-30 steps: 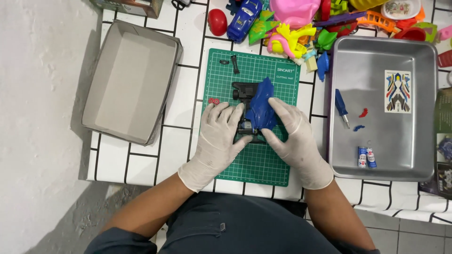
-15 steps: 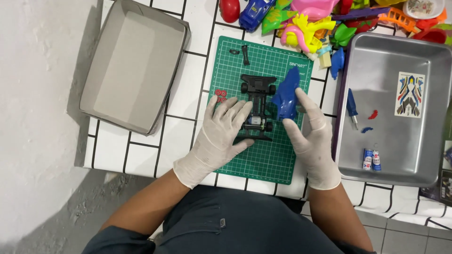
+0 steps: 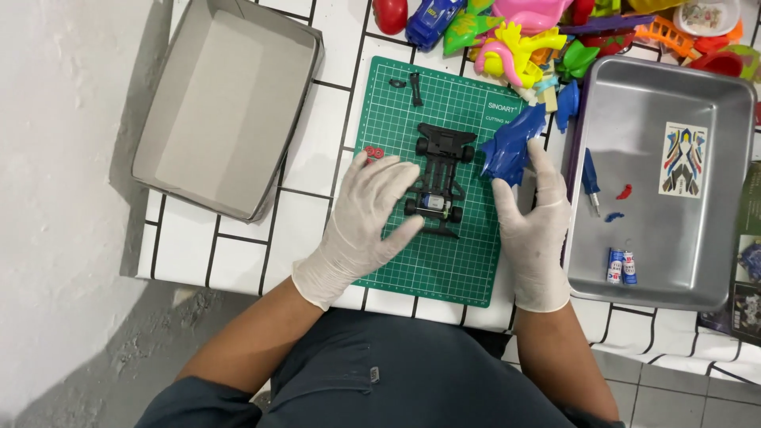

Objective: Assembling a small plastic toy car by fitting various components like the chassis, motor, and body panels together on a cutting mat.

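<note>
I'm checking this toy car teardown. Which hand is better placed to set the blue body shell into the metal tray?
Probably the right hand: it holds the blue body shell, next to the metal tray. The left hand rests by the black chassis.

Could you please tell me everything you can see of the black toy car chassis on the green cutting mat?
The black plastic toy car chassis lies flat near the middle of the green cutting mat, its length running away from the person. It has four small black wheels, a wide bumper at the far end and a small silvery motor with a blue part near the close end. Its blue plastic body shell is off, held by the gloved right hand. The gloved left hand seems to touch its left side.
</note>
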